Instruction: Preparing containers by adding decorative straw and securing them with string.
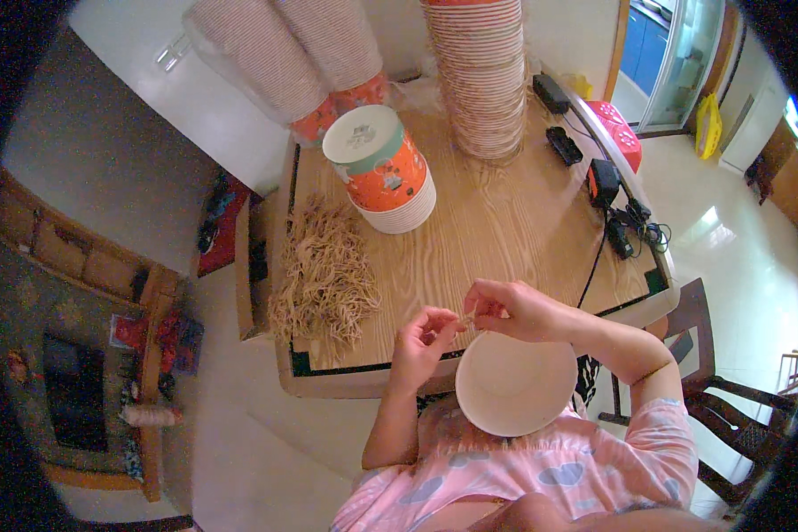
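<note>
Both my hands meet just above the rim of a white paper bucket (516, 387), which sits against my lap with its open mouth facing up. My left hand (423, 344) pinches a short bit of tan twine (468, 317) between thumb and fingertips. From the other side my right hand (516, 310) pinches the same twine, its wrist over the bucket's far rim. Most of the twine is hidden by my fingers. Left of my hands, a loose heap of tan twine pieces (326, 275) lies on the wooden table (470, 239).
An upside-down stack of orange and green paper buckets (386, 177) stands beyond the twine. Tall wrapped bucket stacks (479, 80) rise at the back. Black adapters and cables (625, 222) lie along the right edge. A dark wooden chair (736, 417) stands at right.
</note>
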Action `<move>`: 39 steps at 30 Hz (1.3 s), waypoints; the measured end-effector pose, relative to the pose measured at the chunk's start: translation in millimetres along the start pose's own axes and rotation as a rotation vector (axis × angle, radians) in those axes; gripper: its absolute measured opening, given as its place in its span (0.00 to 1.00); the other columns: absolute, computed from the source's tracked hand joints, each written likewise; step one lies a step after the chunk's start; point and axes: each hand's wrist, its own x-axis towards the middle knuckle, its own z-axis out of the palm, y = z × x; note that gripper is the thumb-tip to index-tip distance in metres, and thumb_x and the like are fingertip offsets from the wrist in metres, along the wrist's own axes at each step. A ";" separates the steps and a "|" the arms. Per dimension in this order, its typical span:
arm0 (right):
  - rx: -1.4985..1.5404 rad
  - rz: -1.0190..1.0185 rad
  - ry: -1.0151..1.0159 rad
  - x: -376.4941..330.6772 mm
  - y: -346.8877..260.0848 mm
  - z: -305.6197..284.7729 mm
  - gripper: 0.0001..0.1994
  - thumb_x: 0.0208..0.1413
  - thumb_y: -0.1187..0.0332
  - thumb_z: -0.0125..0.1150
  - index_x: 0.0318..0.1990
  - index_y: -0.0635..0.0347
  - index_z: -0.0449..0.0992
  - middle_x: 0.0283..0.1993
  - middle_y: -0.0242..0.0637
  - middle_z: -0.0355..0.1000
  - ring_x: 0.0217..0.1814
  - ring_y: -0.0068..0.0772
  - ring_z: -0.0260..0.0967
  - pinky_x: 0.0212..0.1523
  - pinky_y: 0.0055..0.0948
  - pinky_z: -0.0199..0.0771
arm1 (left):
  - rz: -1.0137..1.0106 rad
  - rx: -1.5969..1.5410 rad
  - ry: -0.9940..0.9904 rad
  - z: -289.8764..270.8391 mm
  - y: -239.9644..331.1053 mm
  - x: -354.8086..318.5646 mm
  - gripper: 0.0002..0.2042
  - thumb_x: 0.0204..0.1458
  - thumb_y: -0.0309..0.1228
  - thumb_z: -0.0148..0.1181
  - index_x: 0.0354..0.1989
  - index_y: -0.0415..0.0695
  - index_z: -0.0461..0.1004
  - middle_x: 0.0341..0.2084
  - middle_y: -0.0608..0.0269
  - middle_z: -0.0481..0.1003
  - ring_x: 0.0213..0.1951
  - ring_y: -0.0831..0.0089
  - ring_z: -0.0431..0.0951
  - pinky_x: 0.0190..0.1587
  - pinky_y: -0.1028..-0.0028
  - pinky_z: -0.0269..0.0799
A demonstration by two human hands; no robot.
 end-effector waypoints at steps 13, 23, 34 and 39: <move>0.027 0.004 0.020 -3.7 -2.4 -0.4 0.11 0.53 0.65 0.60 0.39 0.58 0.68 0.30 0.39 0.73 0.33 0.36 0.72 0.33 0.34 0.71 | 0.034 0.049 -0.023 14.8 10.6 4.5 0.08 0.49 0.24 0.61 0.38 0.40 0.75 0.24 0.72 0.75 0.25 0.88 0.70 0.26 0.84 0.65; -0.014 -0.017 0.035 -4.5 -1.5 -0.3 0.10 0.53 0.68 0.58 0.40 0.57 0.66 0.30 0.40 0.73 0.33 0.40 0.73 0.33 0.37 0.71 | 0.028 0.094 -0.019 10.9 5.0 2.8 0.06 0.48 0.24 0.60 0.34 0.40 0.74 0.24 0.72 0.74 0.25 0.87 0.70 0.26 0.84 0.66; -0.053 -0.046 0.034 -3.8 -1.3 0.6 0.10 0.52 0.70 0.58 0.40 0.60 0.66 0.29 0.38 0.71 0.32 0.33 0.71 0.33 0.32 0.71 | 0.056 0.094 0.081 4.7 9.4 1.2 0.04 0.47 0.25 0.62 0.32 0.42 0.75 0.22 0.74 0.73 0.23 0.89 0.67 0.23 0.85 0.63; -0.116 -0.089 0.054 1.3 4.3 1.6 0.09 0.52 0.65 0.58 0.37 0.59 0.72 0.29 0.43 0.73 0.33 0.46 0.73 0.33 0.40 0.71 | 0.104 0.096 0.074 11.7 16.8 5.2 0.07 0.48 0.25 0.63 0.35 0.43 0.74 0.25 0.73 0.74 0.25 0.88 0.70 0.25 0.85 0.64</move>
